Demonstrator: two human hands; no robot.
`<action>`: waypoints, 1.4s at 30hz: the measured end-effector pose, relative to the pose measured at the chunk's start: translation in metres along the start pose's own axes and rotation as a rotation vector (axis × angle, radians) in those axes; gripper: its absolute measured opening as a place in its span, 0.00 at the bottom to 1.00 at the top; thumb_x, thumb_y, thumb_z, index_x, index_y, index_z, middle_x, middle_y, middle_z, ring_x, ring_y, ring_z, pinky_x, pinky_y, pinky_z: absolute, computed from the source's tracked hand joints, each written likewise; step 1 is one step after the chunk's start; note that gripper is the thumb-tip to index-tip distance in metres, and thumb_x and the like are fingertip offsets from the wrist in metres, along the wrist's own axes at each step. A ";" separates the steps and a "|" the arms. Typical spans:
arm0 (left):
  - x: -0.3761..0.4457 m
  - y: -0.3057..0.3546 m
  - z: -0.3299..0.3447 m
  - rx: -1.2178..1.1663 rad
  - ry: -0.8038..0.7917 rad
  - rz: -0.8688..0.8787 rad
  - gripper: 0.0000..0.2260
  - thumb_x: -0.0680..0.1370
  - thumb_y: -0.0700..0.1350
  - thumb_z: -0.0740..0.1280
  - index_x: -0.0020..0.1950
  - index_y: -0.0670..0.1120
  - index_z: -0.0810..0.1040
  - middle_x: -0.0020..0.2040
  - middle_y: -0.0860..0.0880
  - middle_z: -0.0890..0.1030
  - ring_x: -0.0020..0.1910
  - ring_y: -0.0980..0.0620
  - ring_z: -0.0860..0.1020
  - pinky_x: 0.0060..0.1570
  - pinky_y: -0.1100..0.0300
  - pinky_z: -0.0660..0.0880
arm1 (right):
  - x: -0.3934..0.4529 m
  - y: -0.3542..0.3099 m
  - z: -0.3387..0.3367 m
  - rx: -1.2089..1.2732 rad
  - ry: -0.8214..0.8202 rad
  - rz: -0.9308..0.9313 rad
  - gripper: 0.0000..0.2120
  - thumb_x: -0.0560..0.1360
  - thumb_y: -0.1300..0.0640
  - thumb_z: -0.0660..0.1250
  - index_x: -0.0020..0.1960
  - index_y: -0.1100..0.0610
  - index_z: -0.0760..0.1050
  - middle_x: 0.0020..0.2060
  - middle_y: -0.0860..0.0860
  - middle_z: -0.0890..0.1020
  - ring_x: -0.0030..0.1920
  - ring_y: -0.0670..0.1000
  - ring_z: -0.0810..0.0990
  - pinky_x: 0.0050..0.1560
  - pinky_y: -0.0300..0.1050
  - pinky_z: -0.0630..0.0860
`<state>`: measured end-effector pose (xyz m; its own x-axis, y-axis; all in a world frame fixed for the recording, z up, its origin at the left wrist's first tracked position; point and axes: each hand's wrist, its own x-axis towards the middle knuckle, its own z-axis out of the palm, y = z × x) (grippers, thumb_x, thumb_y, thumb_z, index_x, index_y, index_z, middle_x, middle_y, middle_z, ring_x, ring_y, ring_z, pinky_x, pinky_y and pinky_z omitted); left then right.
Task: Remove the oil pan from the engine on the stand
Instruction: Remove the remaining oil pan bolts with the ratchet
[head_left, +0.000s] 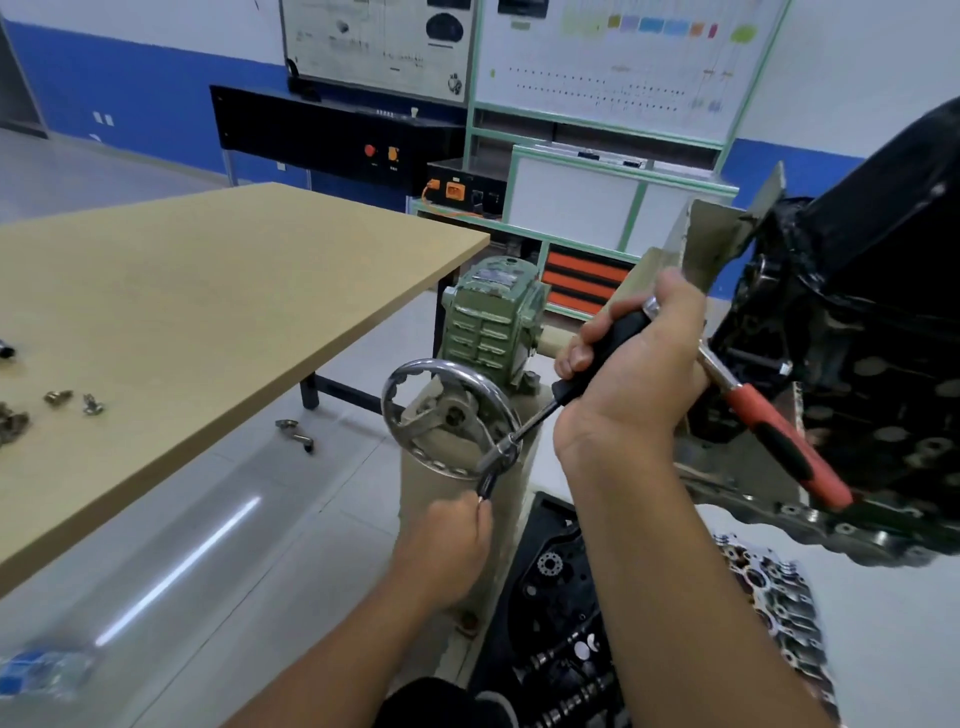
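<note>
Right hand (631, 374): clenched around black-handled chrome ratchet wrench (602, 364) and red-and-black-handled hammer (769, 431)
Left hand (447, 551): pinching small black knob (488, 483) of chrome handwheel (447, 418) at 6 o'clock on rim
Black oil pan (883, 208): atop dark engine (857, 415), at 2 o'clock from right hand
Wooden table (208, 312): bolts (57, 397) at 9 o'clock edge

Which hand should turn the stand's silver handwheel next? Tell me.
Left. The left hand already pinches the small crank handle on the silver metal handwheel; the right hand is busy gripping a black-handled tool.
</note>
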<state>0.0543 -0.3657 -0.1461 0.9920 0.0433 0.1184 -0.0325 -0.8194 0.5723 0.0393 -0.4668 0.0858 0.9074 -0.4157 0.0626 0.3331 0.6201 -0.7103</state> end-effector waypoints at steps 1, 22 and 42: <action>0.000 -0.005 0.000 0.053 -0.019 -0.013 0.18 0.85 0.59 0.51 0.41 0.52 0.67 0.39 0.50 0.77 0.37 0.46 0.77 0.38 0.52 0.72 | -0.002 0.002 -0.002 -0.016 -0.001 0.003 0.16 0.78 0.49 0.66 0.33 0.52 0.69 0.27 0.52 0.72 0.25 0.51 0.64 0.27 0.42 0.61; -0.075 -0.062 -0.336 -1.148 0.289 -0.443 0.13 0.81 0.26 0.51 0.52 0.36 0.74 0.45 0.35 0.79 0.32 0.50 0.80 0.27 0.64 0.76 | -0.121 0.029 0.081 0.155 -0.100 0.495 0.16 0.78 0.45 0.64 0.37 0.52 0.67 0.27 0.49 0.71 0.23 0.50 0.65 0.29 0.39 0.62; -0.083 -0.221 -0.339 -0.516 0.686 -0.391 0.11 0.81 0.43 0.61 0.53 0.50 0.83 0.53 0.50 0.84 0.52 0.53 0.81 0.56 0.60 0.76 | -0.162 0.200 0.178 -0.002 -0.051 0.797 0.14 0.76 0.49 0.61 0.36 0.55 0.65 0.27 0.52 0.73 0.25 0.52 0.66 0.32 0.42 0.64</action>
<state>-0.0625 0.0055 -0.0069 0.6607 0.7235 0.2000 0.0747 -0.3285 0.9416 0.0042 -0.1575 0.0584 0.8828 0.1835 -0.4325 -0.4214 0.7165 -0.5560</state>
